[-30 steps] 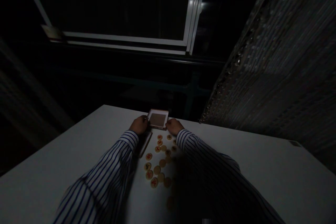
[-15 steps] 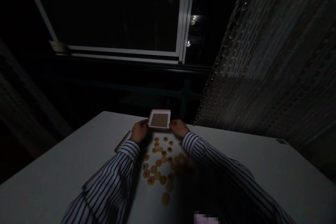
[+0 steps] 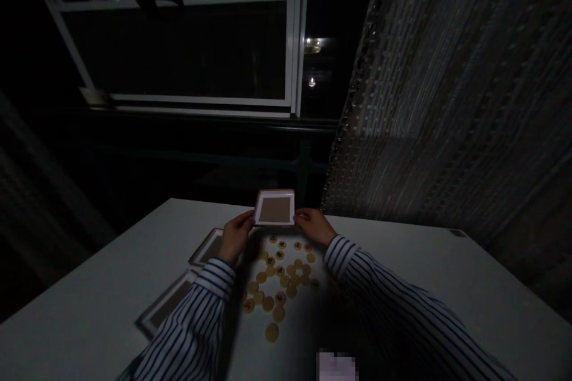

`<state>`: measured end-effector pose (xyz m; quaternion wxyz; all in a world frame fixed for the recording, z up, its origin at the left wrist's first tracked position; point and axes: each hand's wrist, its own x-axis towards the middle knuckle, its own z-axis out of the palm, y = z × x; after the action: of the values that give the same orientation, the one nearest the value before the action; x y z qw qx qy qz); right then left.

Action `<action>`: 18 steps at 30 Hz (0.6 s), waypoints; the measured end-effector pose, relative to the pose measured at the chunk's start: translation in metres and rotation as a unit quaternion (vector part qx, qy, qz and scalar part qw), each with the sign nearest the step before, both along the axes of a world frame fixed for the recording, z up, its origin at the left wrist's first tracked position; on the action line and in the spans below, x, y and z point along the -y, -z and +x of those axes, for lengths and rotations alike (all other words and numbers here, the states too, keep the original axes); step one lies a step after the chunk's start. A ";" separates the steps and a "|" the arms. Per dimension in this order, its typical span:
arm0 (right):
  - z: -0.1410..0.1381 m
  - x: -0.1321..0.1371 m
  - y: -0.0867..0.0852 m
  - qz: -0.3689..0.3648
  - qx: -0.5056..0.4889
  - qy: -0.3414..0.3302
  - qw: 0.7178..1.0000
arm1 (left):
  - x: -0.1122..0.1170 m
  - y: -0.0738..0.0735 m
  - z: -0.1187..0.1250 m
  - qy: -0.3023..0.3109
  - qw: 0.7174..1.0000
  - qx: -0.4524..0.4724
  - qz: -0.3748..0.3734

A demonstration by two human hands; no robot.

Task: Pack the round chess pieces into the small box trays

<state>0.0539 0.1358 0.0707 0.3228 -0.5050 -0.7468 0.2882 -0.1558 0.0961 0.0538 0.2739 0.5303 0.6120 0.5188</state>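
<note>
A small square box tray (image 3: pixel 274 209) with a white rim and brown inside is held between both hands near the table's far edge. My left hand (image 3: pixel 236 235) pinches its left side and my right hand (image 3: pixel 313 226) grips its right side. Below the tray, several round yellow game discs (image 3: pixel 279 277) with red or dark marks lie scattered on the white table (image 3: pixel 89 297) between my striped sleeves.
Two flat box parts lie left of my left arm, one (image 3: pixel 206 248) by the wrist, another (image 3: pixel 163 308) nearer me. A dark window with a white frame (image 3: pixel 201 98) is beyond the table. A beaded curtain (image 3: pixel 447 101) hangs at the right.
The view has shifted, bringing the flat box parts at the left into sight. Both hands still hold the tray, which sits a little further right and lower in the picture.
</note>
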 end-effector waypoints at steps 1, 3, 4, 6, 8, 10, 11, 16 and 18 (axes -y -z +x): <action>0.003 0.003 0.000 -0.001 -0.008 0.000 1.000 | 0.002 0.000 0.002 0.003 1.000 0.005 0.000; 0.011 0.009 -0.001 -0.002 -0.022 0.000 1.000 | 0.006 0.000 0.008 0.012 1.000 0.020 0.004; 0.014 0.013 -0.001 -0.003 -0.029 0.000 1.000 | 0.009 -0.001 0.011 0.016 0.999 0.028 0.006; 0.022 0.021 -0.003 -0.003 -0.040 -0.004 0.999 | 0.015 -0.003 0.018 0.020 0.999 0.037 0.011; 0.029 0.029 -0.005 -0.002 -0.048 -0.008 0.999 | 0.022 -0.006 0.026 0.016 0.999 0.036 0.009; 0.037 0.038 -0.007 -0.002 -0.063 -0.009 0.998 | 0.028 -0.008 0.034 0.018 0.999 0.035 0.010; 0.041 0.041 -0.008 -0.002 -0.071 -0.007 0.997 | 0.030 -0.009 0.038 0.018 0.999 0.036 0.010; 0.059 0.058 -0.007 0.010 -0.094 0.015 0.995 | 0.038 -0.009 0.056 0.030 0.999 0.026 0.016; 0.066 0.064 -0.005 0.020 -0.095 0.022 0.995 | 0.041 -0.009 0.064 0.040 0.999 0.028 0.014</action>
<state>0.1203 0.0722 0.0754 0.4083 -0.4853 -0.7070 0.3130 -0.0922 0.0553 0.0626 0.3038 0.5433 0.5752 0.5307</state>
